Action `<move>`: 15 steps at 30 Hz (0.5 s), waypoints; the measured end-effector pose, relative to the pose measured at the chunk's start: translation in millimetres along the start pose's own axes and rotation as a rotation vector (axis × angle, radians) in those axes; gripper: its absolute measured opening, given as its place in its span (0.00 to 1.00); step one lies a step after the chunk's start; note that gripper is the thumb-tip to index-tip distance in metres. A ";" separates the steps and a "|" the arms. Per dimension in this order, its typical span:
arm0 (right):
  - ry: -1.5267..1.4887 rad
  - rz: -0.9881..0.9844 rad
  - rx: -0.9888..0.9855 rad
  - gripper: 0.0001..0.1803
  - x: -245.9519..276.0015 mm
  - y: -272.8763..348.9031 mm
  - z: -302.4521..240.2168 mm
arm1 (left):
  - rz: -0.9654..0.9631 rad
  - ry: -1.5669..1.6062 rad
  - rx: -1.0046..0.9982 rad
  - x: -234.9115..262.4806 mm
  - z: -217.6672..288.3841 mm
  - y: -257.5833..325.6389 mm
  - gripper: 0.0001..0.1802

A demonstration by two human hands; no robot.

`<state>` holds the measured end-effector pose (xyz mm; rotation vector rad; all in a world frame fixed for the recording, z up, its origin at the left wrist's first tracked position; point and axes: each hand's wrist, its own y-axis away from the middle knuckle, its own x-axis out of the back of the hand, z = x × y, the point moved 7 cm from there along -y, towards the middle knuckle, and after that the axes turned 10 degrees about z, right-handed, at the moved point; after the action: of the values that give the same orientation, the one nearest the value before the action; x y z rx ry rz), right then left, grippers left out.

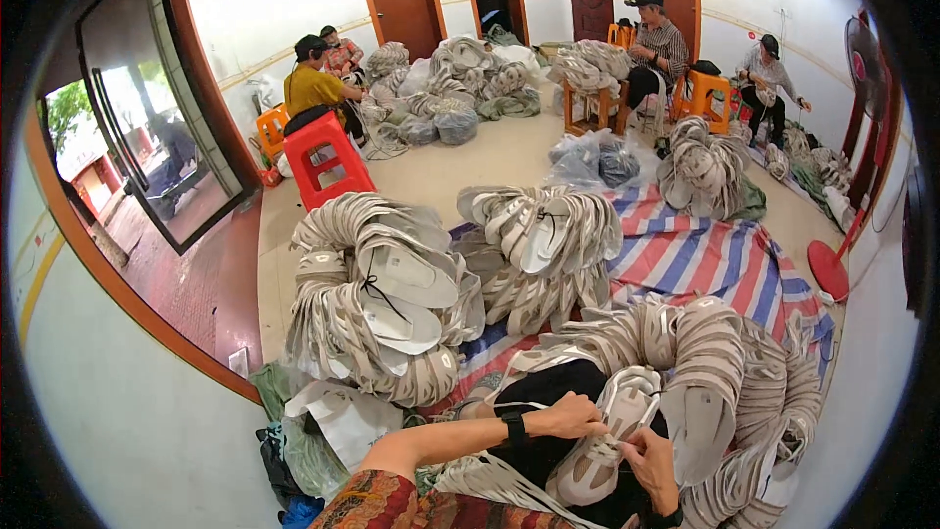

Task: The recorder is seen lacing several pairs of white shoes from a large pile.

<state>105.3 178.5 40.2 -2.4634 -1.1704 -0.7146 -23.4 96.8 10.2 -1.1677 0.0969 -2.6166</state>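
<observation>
A beige and white shoe upper (591,471) lies across my lap, its toe toward me. My left hand (570,417), with a black band on the wrist, comes in from the left and pinches the upper at its lacing area. On the other side, my right hand (650,467) has its thumb and fingers closed at the same area. A pale lace seems to run between the hands, but its ends are too small to make out. Long curved stacks of similar shoe uppers (707,353) rest close beyond and to the right of my hands.
Bundled shoe uppers (411,274) tied with black cord stand ahead on a striped sheet (685,255). A red stool (326,159) is behind them. Several people work farther back among more piles. A fan (866,73) stands at right; a glass door (147,108) is at left.
</observation>
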 end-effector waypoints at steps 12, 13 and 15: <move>-0.166 -0.088 -0.134 0.12 -13.0 -12.3 35.4 | -0.010 0.134 0.056 -3.9 -6.6 1.7 0.14; -0.194 -0.106 -0.117 0.12 -14.4 -10.8 33.8 | -0.003 0.115 0.045 -3.9 -6.1 3.1 0.13; -0.407 -0.131 -0.382 0.11 -18.3 -2.0 46.5 | -0.015 0.086 0.056 -5.9 -6.5 4.6 0.11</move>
<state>107.8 190.7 -8.3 -2.9749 -1.4640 -0.5209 -23.4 93.6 0.8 -1.0419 0.0312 -2.6647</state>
